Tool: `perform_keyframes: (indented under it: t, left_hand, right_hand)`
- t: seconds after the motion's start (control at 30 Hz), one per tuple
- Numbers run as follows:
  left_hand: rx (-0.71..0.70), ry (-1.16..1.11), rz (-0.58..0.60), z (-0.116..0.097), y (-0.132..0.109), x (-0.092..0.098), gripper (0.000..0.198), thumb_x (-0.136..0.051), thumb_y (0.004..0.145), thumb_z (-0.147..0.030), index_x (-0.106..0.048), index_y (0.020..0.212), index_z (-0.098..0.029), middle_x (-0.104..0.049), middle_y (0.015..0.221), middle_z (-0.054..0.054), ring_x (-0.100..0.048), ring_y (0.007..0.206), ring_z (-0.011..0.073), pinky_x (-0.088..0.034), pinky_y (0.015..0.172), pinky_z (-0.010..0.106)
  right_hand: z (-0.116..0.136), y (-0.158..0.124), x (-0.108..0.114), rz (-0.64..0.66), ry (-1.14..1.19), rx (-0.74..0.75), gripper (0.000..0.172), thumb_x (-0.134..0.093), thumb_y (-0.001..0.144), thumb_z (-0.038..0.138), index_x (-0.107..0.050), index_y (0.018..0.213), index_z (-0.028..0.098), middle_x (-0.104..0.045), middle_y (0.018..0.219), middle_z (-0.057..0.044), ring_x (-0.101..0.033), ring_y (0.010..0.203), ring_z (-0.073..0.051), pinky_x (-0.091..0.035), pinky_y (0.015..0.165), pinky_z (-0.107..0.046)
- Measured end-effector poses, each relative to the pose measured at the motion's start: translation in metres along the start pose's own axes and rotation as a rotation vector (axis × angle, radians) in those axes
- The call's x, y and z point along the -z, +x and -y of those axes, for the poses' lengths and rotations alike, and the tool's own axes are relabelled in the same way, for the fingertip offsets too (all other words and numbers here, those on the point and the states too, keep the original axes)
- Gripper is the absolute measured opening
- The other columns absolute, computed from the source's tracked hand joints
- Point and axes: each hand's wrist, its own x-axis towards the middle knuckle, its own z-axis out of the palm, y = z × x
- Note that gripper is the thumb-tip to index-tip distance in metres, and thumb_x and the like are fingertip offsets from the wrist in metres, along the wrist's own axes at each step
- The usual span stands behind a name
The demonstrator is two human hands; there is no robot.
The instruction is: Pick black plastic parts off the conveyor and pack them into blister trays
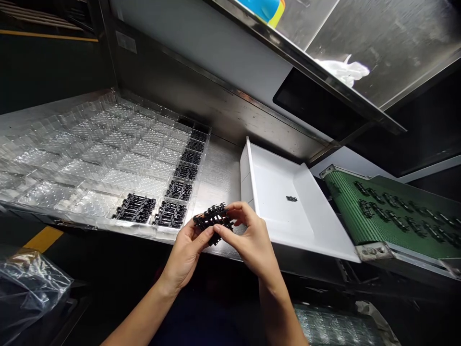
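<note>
Several slim black plastic parts are bunched together between my two hands, over the front edge of the metal bench. My left hand is closed on the left end of the bunch, its thumb on the near side. On the other end, my right hand pinches the parts with thumb and fingers. To the left lies a clear plastic tray with many pockets. Rows of the same black parts fill its right-hand column, and another filled pocket sits beside it at the front.
A white bin to the right holds one loose black part. Beyond it, a green conveyor belt carries more black parts. A metal shelf hangs overhead. Plastic film covers something at lower left; clear trays lie below right.
</note>
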Motion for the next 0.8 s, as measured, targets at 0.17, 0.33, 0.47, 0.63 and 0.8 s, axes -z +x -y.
perform_keyframes:
  t: [0.17, 0.33, 0.47, 0.63, 0.8]
  left_hand:
    - [-0.034, 0.092, 0.017, -0.003, 0.000, 0.001, 0.027, -0.079, 0.076, -0.028, -0.070, 0.101, -0.022, -0.074, 0.101, 0.001, -0.066, 0.096, 0.0170, -0.051, 0.085, 0.023]
    - [-0.059, 0.179, 0.071, -0.002, 0.002, 0.005, 0.030, -0.077, 0.078, -0.030, -0.069, 0.106, -0.023, -0.074, 0.104, 0.001, -0.065, 0.103, 0.0183, -0.050, 0.090, 0.024]
    - [-0.046, 0.192, 0.102, -0.001, 0.004, 0.008, 0.033, -0.077, 0.078, -0.032, -0.069, 0.109, -0.023, -0.074, 0.106, 0.001, -0.065, 0.105, 0.0196, -0.051, 0.090, 0.025]
    - [-0.041, 0.222, 0.117, -0.004, 0.004, 0.010, 0.032, -0.077, 0.078, -0.032, -0.070, 0.108, -0.023, -0.075, 0.103, 0.002, -0.065, 0.104, 0.0192, -0.050, 0.088, 0.023]
    - [-0.063, 0.217, 0.151, -0.009, 0.004, 0.011, 0.030, -0.079, 0.076, -0.027, -0.071, 0.106, -0.027, -0.074, 0.103, -0.002, -0.064, 0.103, 0.0170, -0.050, 0.085, 0.020]
  right_hand:
    - [-0.011, 0.003, -0.004, -0.002, 0.196, -0.062, 0.028, -0.076, 0.074, 0.024, -0.056, 0.094, 0.022, -0.065, 0.090, 0.000, -0.060, 0.083, -0.017, -0.040, 0.068, -0.026]
    - [-0.017, 0.003, -0.006, 0.010, 0.245, -0.113, 0.029, -0.076, 0.073, 0.023, -0.055, 0.091, 0.021, -0.065, 0.090, 0.000, -0.059, 0.084, -0.017, -0.037, 0.066, -0.026]
    - [-0.017, 0.002, -0.007, 0.005, 0.229, -0.101, 0.029, -0.076, 0.072, 0.023, -0.055, 0.092, 0.021, -0.064, 0.087, 0.001, -0.058, 0.081, -0.016, -0.037, 0.066, -0.027]
    - [-0.016, 0.001, -0.006, 0.013, 0.255, -0.089, 0.029, -0.075, 0.072, 0.022, -0.054, 0.091, 0.021, -0.064, 0.086, 0.001, -0.058, 0.080, -0.016, -0.038, 0.069, -0.027]
    - [-0.011, 0.000, -0.003, 0.044, 0.251, -0.116, 0.033, -0.079, 0.069, 0.027, -0.052, 0.089, 0.021, -0.064, 0.087, 0.000, -0.061, 0.083, -0.018, -0.036, 0.063, -0.025]
